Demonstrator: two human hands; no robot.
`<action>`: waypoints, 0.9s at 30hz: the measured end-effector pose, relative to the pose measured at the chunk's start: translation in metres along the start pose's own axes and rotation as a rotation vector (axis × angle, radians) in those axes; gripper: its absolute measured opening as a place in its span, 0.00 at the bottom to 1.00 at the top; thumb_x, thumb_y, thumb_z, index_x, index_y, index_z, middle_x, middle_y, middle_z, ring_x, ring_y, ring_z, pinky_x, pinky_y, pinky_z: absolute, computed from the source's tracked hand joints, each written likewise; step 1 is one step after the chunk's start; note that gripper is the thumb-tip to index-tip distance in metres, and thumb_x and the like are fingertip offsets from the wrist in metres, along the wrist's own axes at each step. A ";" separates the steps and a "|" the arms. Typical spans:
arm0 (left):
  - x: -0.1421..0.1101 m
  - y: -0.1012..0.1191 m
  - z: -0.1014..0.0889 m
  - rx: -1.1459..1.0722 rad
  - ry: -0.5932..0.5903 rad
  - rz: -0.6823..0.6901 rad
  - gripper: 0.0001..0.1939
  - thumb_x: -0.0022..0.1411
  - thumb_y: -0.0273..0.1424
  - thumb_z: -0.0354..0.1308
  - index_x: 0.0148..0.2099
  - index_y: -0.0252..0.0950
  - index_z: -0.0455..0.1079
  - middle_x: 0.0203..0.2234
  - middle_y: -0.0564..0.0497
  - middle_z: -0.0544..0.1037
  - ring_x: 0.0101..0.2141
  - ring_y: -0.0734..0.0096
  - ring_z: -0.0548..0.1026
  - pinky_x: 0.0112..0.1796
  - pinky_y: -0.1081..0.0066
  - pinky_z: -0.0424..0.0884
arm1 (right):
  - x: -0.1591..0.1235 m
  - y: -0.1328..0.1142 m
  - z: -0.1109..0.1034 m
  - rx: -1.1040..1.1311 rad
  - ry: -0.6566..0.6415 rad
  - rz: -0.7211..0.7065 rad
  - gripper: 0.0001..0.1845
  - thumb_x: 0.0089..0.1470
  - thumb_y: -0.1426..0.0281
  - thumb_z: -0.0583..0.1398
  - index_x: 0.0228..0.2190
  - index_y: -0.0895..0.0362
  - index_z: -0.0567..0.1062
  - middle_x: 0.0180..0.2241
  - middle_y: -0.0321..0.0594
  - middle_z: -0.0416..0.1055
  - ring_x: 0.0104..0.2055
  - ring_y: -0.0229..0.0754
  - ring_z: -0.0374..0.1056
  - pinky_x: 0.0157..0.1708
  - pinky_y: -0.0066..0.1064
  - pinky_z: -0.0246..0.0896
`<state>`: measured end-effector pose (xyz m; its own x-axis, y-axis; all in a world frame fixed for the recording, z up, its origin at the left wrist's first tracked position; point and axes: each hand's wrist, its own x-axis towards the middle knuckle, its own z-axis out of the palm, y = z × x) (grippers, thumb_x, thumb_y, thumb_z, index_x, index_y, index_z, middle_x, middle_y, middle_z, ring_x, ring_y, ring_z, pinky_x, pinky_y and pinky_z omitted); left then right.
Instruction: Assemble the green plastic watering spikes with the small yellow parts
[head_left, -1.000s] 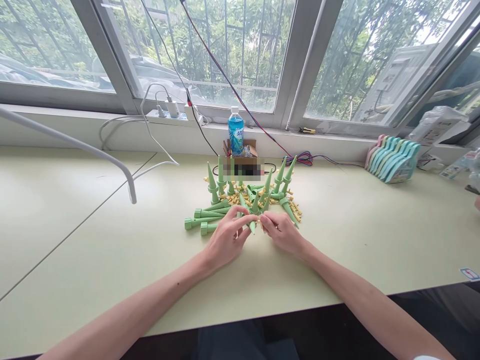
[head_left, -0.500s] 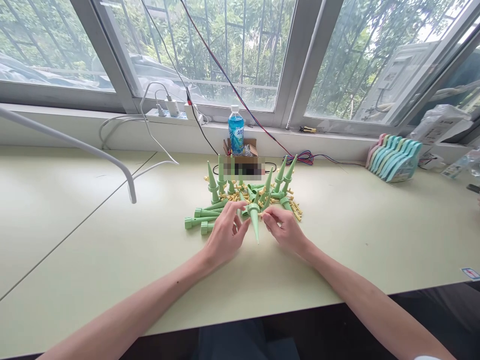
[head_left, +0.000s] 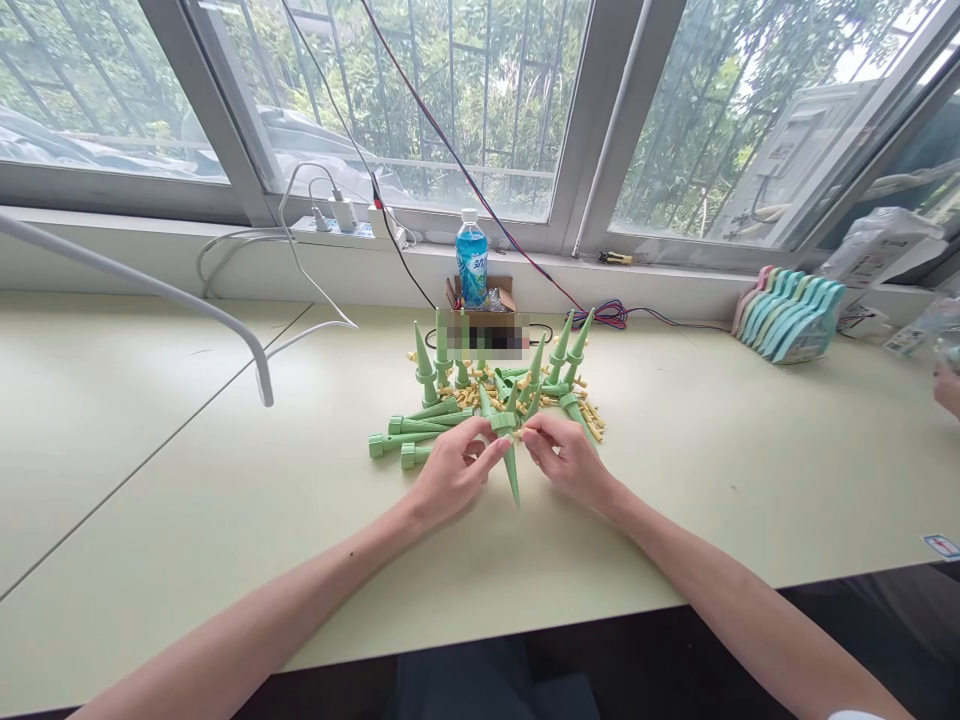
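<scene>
My left hand [head_left: 459,462] is closed on a green plastic watering spike [head_left: 511,475], thumb and fingers near its collar, the tip pointing down toward me. With its fingertips my right hand [head_left: 564,455] pinches a small yellow valve [head_left: 519,434] against the spike's side; how far it sits in the spike I cannot tell. Just beyond my hands stand several upright green spikes [head_left: 424,372], amid a pile of loose yellow valves [head_left: 589,415]. More green spikes [head_left: 405,440] lie flat beside my left hand.
Behind the pile, a blue drink bottle [head_left: 472,265] stands in a small cardboard box [head_left: 504,292]. Pastel plastic pieces [head_left: 799,315] are lined up at the right. A white tube [head_left: 187,280] reaches over the left tabletop. Another person's hand [head_left: 949,388] shows at the right edge.
My left thumb has closed onto the spike, which has tilted and shifted slightly toward me. My right hand has barely moved. Another person's hand has appeared at the right edge.
</scene>
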<state>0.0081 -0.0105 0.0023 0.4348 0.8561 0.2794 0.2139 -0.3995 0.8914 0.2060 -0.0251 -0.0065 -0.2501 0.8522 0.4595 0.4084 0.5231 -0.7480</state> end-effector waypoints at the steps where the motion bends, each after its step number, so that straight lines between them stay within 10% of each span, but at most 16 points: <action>1: 0.000 -0.002 0.000 0.014 0.015 0.026 0.16 0.67 0.43 0.56 0.35 0.36 0.62 0.24 0.56 0.67 0.19 0.78 0.66 0.19 0.77 0.64 | 0.000 0.000 0.000 0.005 -0.004 0.003 0.20 0.67 0.58 0.52 0.27 0.55 0.68 0.20 0.33 0.62 0.22 0.36 0.57 0.24 0.29 0.53; 16: -0.001 -0.007 0.001 0.135 0.082 0.188 0.15 0.66 0.35 0.58 0.54 0.40 0.66 0.40 0.50 0.71 0.24 0.81 0.69 0.25 0.76 0.73 | -0.001 0.000 0.002 0.056 0.005 0.032 0.27 0.69 0.53 0.48 0.22 0.54 0.61 0.17 0.32 0.58 0.19 0.35 0.55 0.21 0.29 0.50; 27: 0.001 -0.003 -0.004 -0.073 -0.015 -0.021 0.30 0.71 0.49 0.45 0.23 0.35 0.64 0.13 0.55 0.66 0.17 0.76 0.64 0.23 0.74 0.64 | -0.001 -0.005 -0.001 0.070 0.019 -0.018 0.20 0.68 0.58 0.52 0.27 0.56 0.67 0.20 0.33 0.64 0.20 0.34 0.58 0.23 0.28 0.55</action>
<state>0.0047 -0.0068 0.0010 0.4445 0.8586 0.2556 0.1593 -0.3565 0.9206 0.2053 -0.0282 -0.0029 -0.2404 0.8427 0.4818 0.3411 0.5380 -0.7708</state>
